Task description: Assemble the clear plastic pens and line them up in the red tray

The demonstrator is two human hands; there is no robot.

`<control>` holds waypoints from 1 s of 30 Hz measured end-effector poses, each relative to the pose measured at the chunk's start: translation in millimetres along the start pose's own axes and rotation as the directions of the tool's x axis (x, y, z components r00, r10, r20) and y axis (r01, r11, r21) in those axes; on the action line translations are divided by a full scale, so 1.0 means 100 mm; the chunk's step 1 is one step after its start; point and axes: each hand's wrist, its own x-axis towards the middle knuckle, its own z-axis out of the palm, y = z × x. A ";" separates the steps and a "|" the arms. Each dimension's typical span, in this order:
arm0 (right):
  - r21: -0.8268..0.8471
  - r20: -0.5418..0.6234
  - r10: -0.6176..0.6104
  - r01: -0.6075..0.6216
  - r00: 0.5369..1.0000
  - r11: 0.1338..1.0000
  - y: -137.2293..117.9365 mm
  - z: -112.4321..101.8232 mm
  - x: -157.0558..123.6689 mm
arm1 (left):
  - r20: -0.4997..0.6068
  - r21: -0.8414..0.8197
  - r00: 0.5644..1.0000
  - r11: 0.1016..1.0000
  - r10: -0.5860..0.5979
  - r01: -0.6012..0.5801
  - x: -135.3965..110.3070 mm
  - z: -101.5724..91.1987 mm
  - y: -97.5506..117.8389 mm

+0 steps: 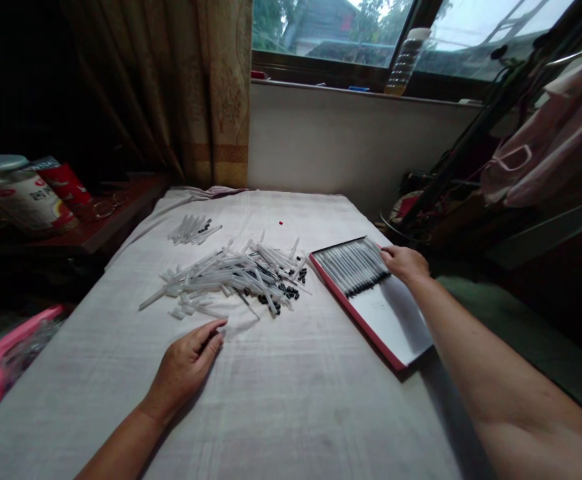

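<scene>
My left hand (188, 360) rests on the cloth just in front of a loose pile of clear plastic pen barrels (221, 273). Its fingers are loosely curved and nothing is in them. Small black caps (291, 292) lie at the pile's right side. My right hand (407, 264) is at the right edge of a shallow red-sided box lid (371, 330), fingers pinched at the end of a neat row of pens (353, 267) with black ends. Whatever those fingers hold is hidden. The near part of the lid shows its bare white bottom.
A smaller group of clear tubes (193, 229) lies at the back left of the white cloth (291, 400). Near the back is a tiny red piece (281, 223). Jars (25, 200) stand on a side table at left, above a pink handle (11, 353).
</scene>
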 end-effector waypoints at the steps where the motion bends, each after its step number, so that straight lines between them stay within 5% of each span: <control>1: -0.029 0.022 -0.002 0.002 1.000 1.000 0.00 0.04 0.03 | -0.003 -0.001 1.000 1.000 0.000 0.000 0.00 0.00 0.00; 22: -0.110 0.072 -0.025 0.033 0.997 0.993 -0.15 0.21 0.15 | -0.005 -0.029 1.000 0.999 -0.020 0.020 0.01 0.01 0.01; 26: -0.102 -0.035 -0.181 0.177 0.983 0.979 -0.43 0.08 -0.04 | 0.019 -0.088 0.997 0.993 -0.078 0.079 0.03 -0.02 0.05; 30: -0.053 -0.079 -0.416 0.413 0.906 0.909 -0.97 -0.03 -0.38 | 0.053 -0.150 0.992 0.981 -0.115 0.122 0.04 -0.03 0.07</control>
